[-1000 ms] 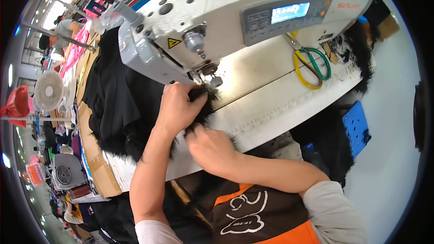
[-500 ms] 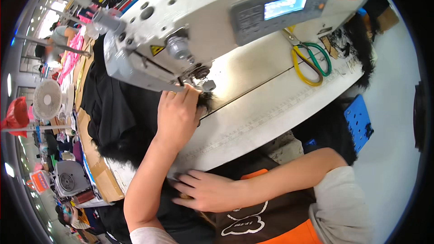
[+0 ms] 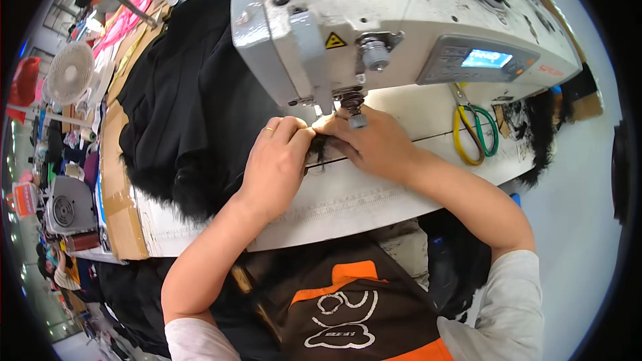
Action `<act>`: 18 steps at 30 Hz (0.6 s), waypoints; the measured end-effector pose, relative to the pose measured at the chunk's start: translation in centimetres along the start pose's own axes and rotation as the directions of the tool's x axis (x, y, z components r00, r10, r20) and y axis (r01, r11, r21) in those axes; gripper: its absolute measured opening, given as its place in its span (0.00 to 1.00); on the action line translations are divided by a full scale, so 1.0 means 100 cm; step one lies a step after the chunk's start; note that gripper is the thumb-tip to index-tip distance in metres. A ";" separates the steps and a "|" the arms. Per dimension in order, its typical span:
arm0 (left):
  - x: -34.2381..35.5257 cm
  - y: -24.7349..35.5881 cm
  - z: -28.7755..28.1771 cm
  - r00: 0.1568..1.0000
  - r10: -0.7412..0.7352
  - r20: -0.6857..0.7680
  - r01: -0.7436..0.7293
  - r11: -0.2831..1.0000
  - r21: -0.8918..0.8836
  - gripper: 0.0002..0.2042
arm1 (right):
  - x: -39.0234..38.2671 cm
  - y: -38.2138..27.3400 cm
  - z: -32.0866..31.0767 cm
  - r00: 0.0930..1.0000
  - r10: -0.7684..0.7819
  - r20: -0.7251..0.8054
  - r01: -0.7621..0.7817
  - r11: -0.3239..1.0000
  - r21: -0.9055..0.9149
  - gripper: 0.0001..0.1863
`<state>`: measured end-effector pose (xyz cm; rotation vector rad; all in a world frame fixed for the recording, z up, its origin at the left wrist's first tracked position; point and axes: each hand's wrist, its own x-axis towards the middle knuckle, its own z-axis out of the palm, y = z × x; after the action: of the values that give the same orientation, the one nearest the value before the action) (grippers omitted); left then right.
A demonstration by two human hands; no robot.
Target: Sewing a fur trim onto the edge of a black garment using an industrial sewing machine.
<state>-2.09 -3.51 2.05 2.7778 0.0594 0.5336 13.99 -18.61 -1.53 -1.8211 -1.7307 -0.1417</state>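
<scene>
Your left hand (image 3: 277, 160), ring on one finger, sits at centre frame with fingers curled, pinching the black furry fabric (image 3: 194, 113) at its edge, just below the needle. Your right hand (image 3: 371, 144) lies just right of it, fingers pressed flat on the same dark tuft, fingertips touching the left hand's. The fabric's bulk spreads across the centre left of the frame, piled on the white tabletop (image 3: 348, 200). The white sewing machine (image 3: 401, 20) fills the upper centre, its presser foot (image 3: 351, 110) directly above your fingers. Yellow-and-green scissors (image 3: 471, 134) lie at centre right on the tabletop, well apart from your hands. A white fan (image 3: 67, 73) stands at upper left.
</scene>
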 end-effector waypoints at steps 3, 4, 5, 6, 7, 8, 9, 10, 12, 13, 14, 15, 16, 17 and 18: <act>-0.006 -0.001 0.000 0.999 -0.034 -0.024 0.034 0.999 -0.015 0.17 | 0.007 0.001 -0.006 1.000 -0.015 0.011 0.015 0.999 0.031 0.15; -0.008 -0.001 0.001 0.998 -0.048 -0.030 0.048 0.999 -0.015 0.17 | 0.010 0.001 -0.007 0.998 -0.020 0.062 0.022 0.999 -0.026 0.15; -0.010 -0.001 0.001 0.998 -0.034 -0.052 0.035 0.999 0.009 0.18 | 0.011 0.001 -0.007 0.993 -0.022 0.112 0.032 0.996 -0.083 0.15; -0.012 0.000 0.002 0.997 -0.014 -0.072 0.017 0.999 0.033 0.18 | 0.012 0.002 -0.009 0.993 -0.029 0.118 0.039 0.996 -0.081 0.15; -0.014 -0.001 0.001 0.997 -0.023 -0.075 0.025 0.999 0.032 0.18 | 0.011 0.005 -0.010 0.986 -0.079 0.148 0.092 0.993 -0.078 0.15; -0.016 -0.002 -0.001 0.998 0.015 -0.061 -0.011 0.997 0.073 0.19 | 0.012 0.006 -0.011 0.976 -0.129 0.176 0.144 0.987 -0.073 0.16; -0.018 -0.002 -0.003 0.998 0.054 -0.043 -0.049 0.993 0.112 0.20 | 0.013 0.005 -0.015 0.975 -0.133 0.180 0.147 0.987 -0.068 0.16; -0.018 -0.001 -0.006 0.998 0.048 -0.042 -0.043 0.993 0.111 0.20 | 0.016 0.003 -0.021 0.956 -0.168 0.239 0.211 0.963 -0.166 0.16; -0.019 0.001 -0.011 0.995 0.096 -0.039 -0.090 0.989 0.119 0.21 | 0.017 0.004 -0.022 0.932 -0.203 0.300 0.282 0.927 -0.247 0.17; -0.022 -0.002 -0.011 0.996 0.086 -0.035 -0.081 0.989 0.122 0.21 | 0.016 0.006 -0.020 0.927 -0.240 0.287 0.324 0.899 -0.296 0.17; -0.025 -0.008 -0.013 0.996 0.085 -0.023 -0.083 0.993 0.087 0.21 | 0.015 0.008 -0.019 0.921 -0.276 0.276 0.362 0.866 -0.344 0.18; -0.028 -0.013 -0.015 0.996 0.088 -0.013 -0.087 0.995 0.051 0.21 | 0.015 0.009 -0.018 0.920 -0.280 0.274 0.365 0.867 -0.339 0.18; -0.031 -0.015 -0.018 0.997 0.075 0.020 -0.076 0.996 0.045 0.20 | 0.014 0.009 -0.019 0.924 -0.297 0.241 0.357 0.896 -0.264 0.17; -0.031 -0.016 -0.018 0.997 0.071 0.023 -0.072 0.996 0.048 0.20 | 0.014 0.010 -0.019 0.928 -0.311 0.206 0.350 0.918 -0.187 0.17; -0.031 -0.016 -0.017 0.996 0.082 0.023 -0.083 0.995 0.055 0.21 | 0.014 0.012 -0.019 0.928 -0.311 0.206 0.349 0.919 -0.184 0.17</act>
<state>-5.60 -1.80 1.96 2.8506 -0.0464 0.5309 15.91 -18.30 0.20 -1.7130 -2.2172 -0.3321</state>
